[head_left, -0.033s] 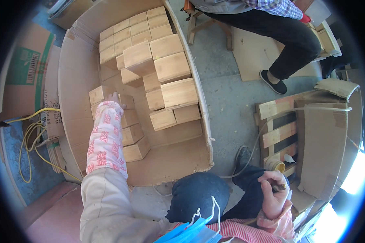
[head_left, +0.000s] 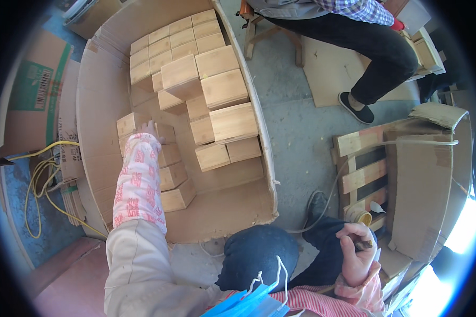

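Note:
Inside a large open cardboard box (head_left: 217, 211), pale wooden blocks stand in rows and stacks. My left hand (head_left: 152, 130) reaches into the box, its fingers closed at the right end of a wooden block (head_left: 127, 124); part of the grip is hidden behind the sleeve. A short row of blocks (head_left: 173, 176) runs toward me beside that forearm. Near my knee at the right, my right hand (head_left: 357, 252) is closed around a short brown stick-like piece (head_left: 364, 244), most of it hidden by the fingers.
A wooden pallet (head_left: 359, 177) bears an open yellowish tub (head_left: 360, 217); cardboard (head_left: 423, 185) stands beside it. A pale hose (head_left: 330, 193) crosses the floor. Yellow cable (head_left: 37, 174) lies left. A co-worker's leg (head_left: 375, 58) is at the upper right. A blue mask (head_left: 248, 302) hangs below.

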`<state>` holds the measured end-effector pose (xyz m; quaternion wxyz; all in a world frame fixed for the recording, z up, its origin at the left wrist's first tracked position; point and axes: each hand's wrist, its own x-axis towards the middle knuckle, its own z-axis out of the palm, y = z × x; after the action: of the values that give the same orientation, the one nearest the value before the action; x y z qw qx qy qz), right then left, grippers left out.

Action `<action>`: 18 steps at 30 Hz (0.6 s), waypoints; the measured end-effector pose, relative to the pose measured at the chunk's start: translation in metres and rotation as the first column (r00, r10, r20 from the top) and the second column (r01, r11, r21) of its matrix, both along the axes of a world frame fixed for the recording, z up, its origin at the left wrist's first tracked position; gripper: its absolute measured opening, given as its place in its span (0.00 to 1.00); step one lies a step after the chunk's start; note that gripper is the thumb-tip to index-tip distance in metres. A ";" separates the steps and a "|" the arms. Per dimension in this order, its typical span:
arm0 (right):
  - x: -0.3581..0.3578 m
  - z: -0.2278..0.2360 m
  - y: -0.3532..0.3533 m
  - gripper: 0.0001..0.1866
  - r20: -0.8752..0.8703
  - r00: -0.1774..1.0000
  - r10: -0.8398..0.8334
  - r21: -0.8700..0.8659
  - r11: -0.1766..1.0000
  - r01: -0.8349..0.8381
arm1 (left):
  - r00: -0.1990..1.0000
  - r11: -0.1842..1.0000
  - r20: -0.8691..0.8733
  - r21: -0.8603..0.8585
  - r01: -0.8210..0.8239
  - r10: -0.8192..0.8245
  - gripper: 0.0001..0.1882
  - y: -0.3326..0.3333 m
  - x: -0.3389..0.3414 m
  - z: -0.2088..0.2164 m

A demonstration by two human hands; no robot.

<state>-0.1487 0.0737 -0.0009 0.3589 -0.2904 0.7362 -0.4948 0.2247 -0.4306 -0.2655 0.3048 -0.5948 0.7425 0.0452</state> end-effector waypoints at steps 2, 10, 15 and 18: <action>0.000 0.001 0.000 0.14 0.017 1.000 -0.014 -0.016 1.000 0.014 | 0.994 0.999 -0.105 -0.043 0.004 -0.008 0.50 0.001 0.001 0.000; -0.002 0.002 0.000 0.14 0.037 0.999 0.001 0.004 1.000 -0.001 | 0.967 0.989 -0.256 -0.147 -0.026 -0.012 0.49 -0.011 -0.013 0.005; -0.003 -0.001 -0.001 0.15 0.044 0.999 -0.001 0.004 1.000 0.001 | 0.889 0.911 -0.344 -0.379 0.164 -0.303 0.45 -0.035 -0.057 -0.005; -0.002 -0.003 -0.001 0.15 0.071 0.997 -0.026 0.015 1.000 0.025 | 0.941 0.928 -0.155 -0.273 0.253 -0.302 0.38 -0.044 -0.081 -0.011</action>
<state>-0.1507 0.0727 -0.0035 0.3808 -0.2608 0.7299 -0.5042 0.1434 -0.4743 -0.2769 0.1568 -0.5095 0.8453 -0.0342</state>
